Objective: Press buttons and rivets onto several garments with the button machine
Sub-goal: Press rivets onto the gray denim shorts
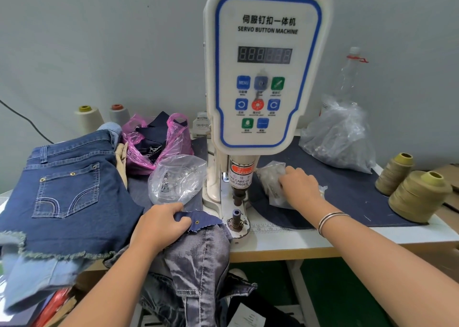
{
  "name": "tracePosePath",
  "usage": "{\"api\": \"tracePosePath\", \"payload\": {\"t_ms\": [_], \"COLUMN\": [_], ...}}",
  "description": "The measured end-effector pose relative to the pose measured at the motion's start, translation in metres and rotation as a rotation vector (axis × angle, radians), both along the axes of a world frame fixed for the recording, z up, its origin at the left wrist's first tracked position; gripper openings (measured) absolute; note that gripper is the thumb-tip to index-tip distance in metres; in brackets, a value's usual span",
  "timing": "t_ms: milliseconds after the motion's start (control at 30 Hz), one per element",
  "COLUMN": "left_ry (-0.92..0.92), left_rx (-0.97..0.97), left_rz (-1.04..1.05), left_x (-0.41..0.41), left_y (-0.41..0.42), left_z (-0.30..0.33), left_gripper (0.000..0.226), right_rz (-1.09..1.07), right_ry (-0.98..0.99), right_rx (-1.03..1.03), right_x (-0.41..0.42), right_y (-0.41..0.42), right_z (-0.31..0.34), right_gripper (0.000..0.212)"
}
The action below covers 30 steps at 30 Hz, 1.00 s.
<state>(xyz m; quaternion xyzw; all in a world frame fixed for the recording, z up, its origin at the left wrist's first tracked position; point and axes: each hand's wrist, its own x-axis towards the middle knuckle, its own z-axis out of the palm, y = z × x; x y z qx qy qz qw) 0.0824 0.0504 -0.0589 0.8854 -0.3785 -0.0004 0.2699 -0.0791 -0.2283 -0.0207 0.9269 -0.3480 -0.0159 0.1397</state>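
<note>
The left hand (159, 223) pinches a dark blue denim flap (198, 221) with a pinked edge and one brass rivet, just left of the white servo button machine (267, 66) and its round metal lower die (237, 221). Beneath that hand hangs a washed grey denim garment (201, 259). To its left lie dark blue denim shorts (72, 190) with a frayed hem and three brass rivets on the pocket. The right hand (301, 187), fingers curled, digs into a small crinkled clear plastic bag (269, 177); whether it holds anything I cannot tell. Two olive thread cones (419, 195) stand to its right, two pale thread cones (89, 119) far left.
</note>
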Motion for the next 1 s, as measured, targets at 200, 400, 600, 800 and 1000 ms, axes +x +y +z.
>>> {"api": "tracePosePath", "payload": {"t_ms": [200, 400, 600, 800, 1000], "left_ry": [-0.002, 0.001, 0.001, 0.016, 0.014], "left_rx": [0.002, 0.003, 0.010, 0.014, 0.009], "left_rz": [-0.006, -0.006, -0.003, -0.022, -0.017], "left_x": [-0.001, -0.001, -0.001, 0.000, 0.001], "left_y": [0.000, 0.001, 0.000, 0.001, 0.001], "left_z": [0.001, 0.002, 0.002, 0.001, 0.000], "left_gripper": [0.033, 0.032, 0.033, 0.030, 0.027], "right_rz": [0.019, 0.011, -0.042, 0.063, -0.001], "right_ry": [-0.044, -0.300, -0.693, -1.041, -0.926], "right_rx": [0.006, 0.213, 0.500, 0.544, 1.357], "right_x": [-0.004, -0.012, -0.033, -0.054, -0.033], "right_y": [0.002, -0.004, -0.013, 0.041, 0.121], "right_z": [0.002, 0.004, 0.009, 0.029, 0.014], "right_gripper": [0.022, 0.021, 0.005, 0.007, 0.010]}}
